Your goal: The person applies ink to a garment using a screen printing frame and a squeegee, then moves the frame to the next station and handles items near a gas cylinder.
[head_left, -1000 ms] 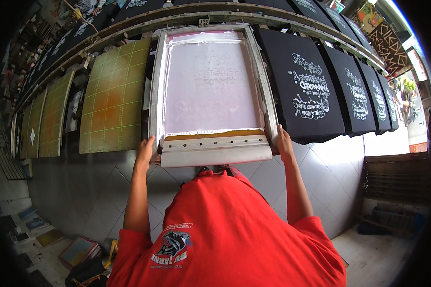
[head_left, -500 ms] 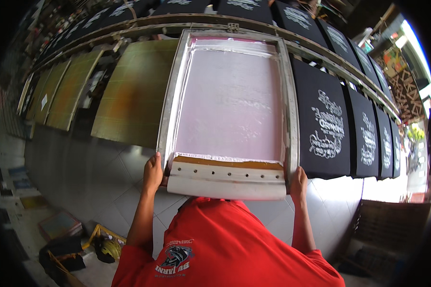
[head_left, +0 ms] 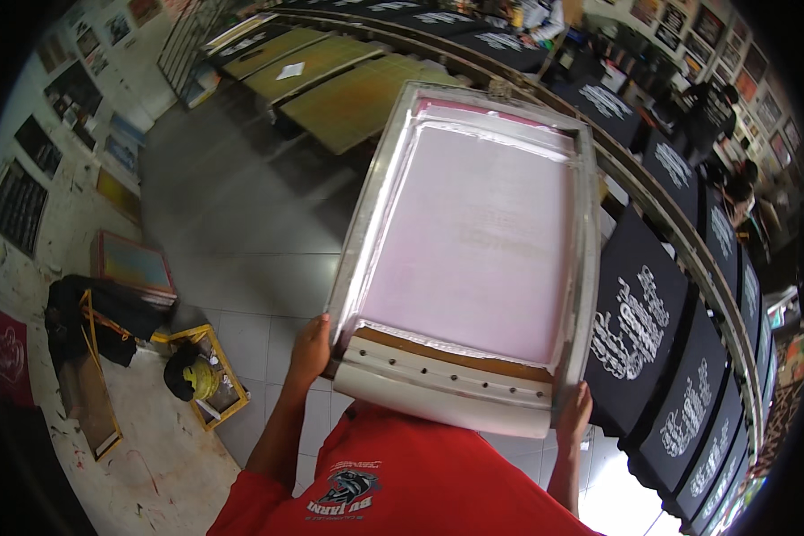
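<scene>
I hold a silkscreen point(head_left: 473, 232) with a pale pink mesh, metal frame and bolted bar along its near end. My left hand point(head_left: 311, 348) is closed on the frame's lower left corner, and my right hand point(head_left: 573, 406) grips its lower right side. The screen covers part of the printing rail. Right beside it lies a board in black fabric with white printed lettering point(head_left: 630, 322), one of several in a row. Beyond its top left are yellow-green gridded boards point(head_left: 348, 107).
A long metal rail point(head_left: 652, 201) curves behind the screen. People point(head_left: 706, 121) are at the back right, another point(head_left: 536, 20) at the top. At left are a white wall with pictures, a worktop point(head_left: 152, 429), a yellow frame with tape rolls point(head_left: 207, 380) and dark cloth point(head_left: 85, 313).
The view has swung left, bringing the worktop and wall further in. The screen has turned clockwise and shifted away from the yellow-green boards, still held by both hands.
</scene>
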### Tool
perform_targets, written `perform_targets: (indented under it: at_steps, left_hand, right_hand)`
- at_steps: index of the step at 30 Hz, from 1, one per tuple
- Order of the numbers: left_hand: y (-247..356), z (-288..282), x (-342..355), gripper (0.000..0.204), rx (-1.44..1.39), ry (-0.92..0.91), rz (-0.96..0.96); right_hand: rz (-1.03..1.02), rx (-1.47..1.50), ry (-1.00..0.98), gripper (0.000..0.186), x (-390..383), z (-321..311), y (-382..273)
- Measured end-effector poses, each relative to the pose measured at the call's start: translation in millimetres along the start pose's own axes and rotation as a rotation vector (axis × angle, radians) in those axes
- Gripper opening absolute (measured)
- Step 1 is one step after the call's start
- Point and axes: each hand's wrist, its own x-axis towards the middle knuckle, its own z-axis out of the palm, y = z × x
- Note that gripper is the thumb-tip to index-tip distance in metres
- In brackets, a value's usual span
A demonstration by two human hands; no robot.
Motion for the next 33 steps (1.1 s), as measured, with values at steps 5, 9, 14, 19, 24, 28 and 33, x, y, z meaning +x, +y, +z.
perform_targets:
  at_steps: [5,9,14,19,24,28,33]
  left_hand:
    - [-35.8,-113.7,18.4,0.045,-0.123,0.094,-0.365]
    - [-93.1,-172.2,31.6,0.045,-0.022,0.176,-0.489]
    - [-161.5,-213.3,92.9,0.048,0.010,0.297,-0.545]
    - [-226.7,-247.9,201.6,0.048,0.056,0.365,-0.553]
    - [-300.4,-293.3,317.7,0.050,0.005,0.286,-0.657]
    - [-331.5,-315.9,416.6,0.050,0.028,0.269,-0.624]
    - [-414.2,-333.6,527.6,0.048,-0.123,0.266,-0.574]
  right_hand:
    - [-0.141,-0.114,-0.137,0.060,-0.8,136.6,-75.4]
    - [-0.229,-0.210,-0.237,0.056,11.3,232.5,-127.0]
    - [-0.300,-0.233,-0.364,0.053,47.8,355.2,-192.7]
    - [-0.320,-0.229,-0.416,0.051,103.6,488.3,-246.6]
    - [-0.316,-0.187,-0.450,0.052,154.5,599.5,-322.6]
    - [-0.351,-0.259,-0.394,0.052,193.9,675.5,-369.4]
    - [-0.283,-0.231,-0.327,0.050,224.7,771.1,-409.5]
